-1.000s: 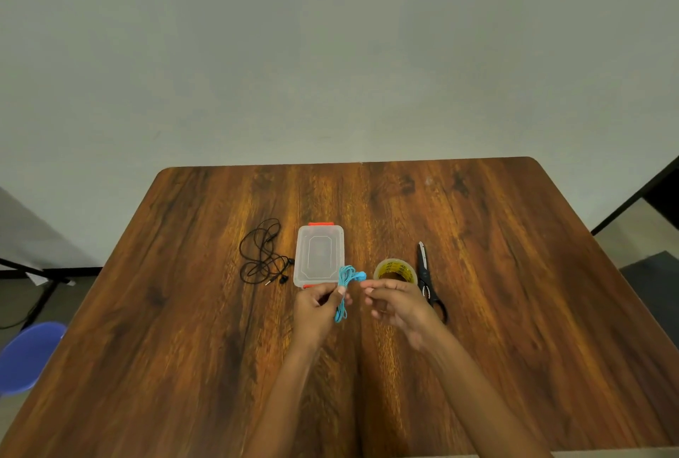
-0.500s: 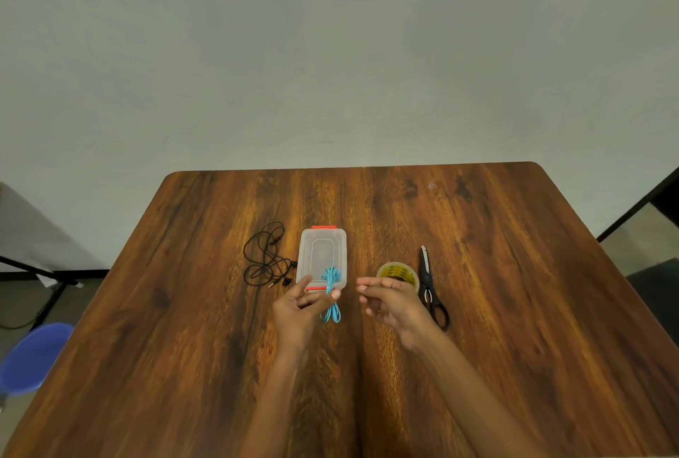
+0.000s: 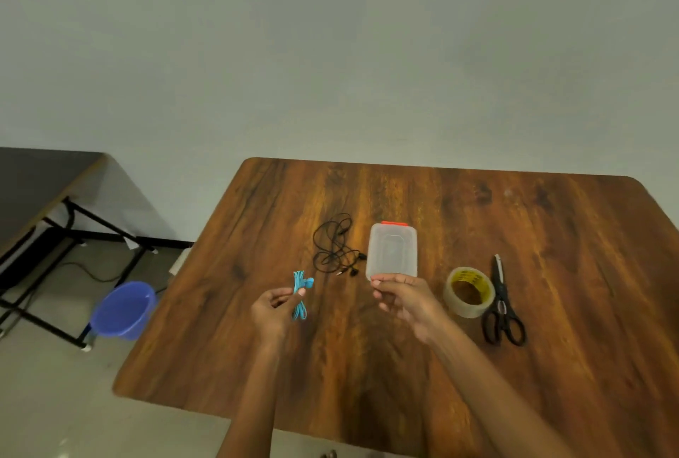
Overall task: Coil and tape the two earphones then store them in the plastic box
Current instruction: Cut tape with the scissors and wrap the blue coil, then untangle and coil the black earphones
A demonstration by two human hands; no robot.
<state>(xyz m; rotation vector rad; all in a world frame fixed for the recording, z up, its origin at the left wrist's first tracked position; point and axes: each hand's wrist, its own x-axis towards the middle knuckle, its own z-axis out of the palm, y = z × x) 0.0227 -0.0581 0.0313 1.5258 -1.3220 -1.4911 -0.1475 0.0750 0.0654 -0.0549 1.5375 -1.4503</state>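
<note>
My left hand (image 3: 277,308) pinches the coiled blue earphone (image 3: 299,296) above the wooden table (image 3: 573,237), left of the clear plastic box (image 3: 392,248). The box lies shut, with an orange clip at its far end. My right hand (image 3: 406,301) has its curled fingertips on the box's near edge, which it hides. The black earphone (image 3: 334,250) lies in a loose tangle just left of the box.
A roll of clear tape (image 3: 468,292) and black scissors (image 3: 501,305) lie right of my right hand. On the floor to the left stand a blue bucket (image 3: 123,310) and a dark table (image 3: 36,178) with black legs.
My view has swung left. My left hand carried the blue earphone away to the left of the box. My right hand moved onto the box's near edge.
</note>
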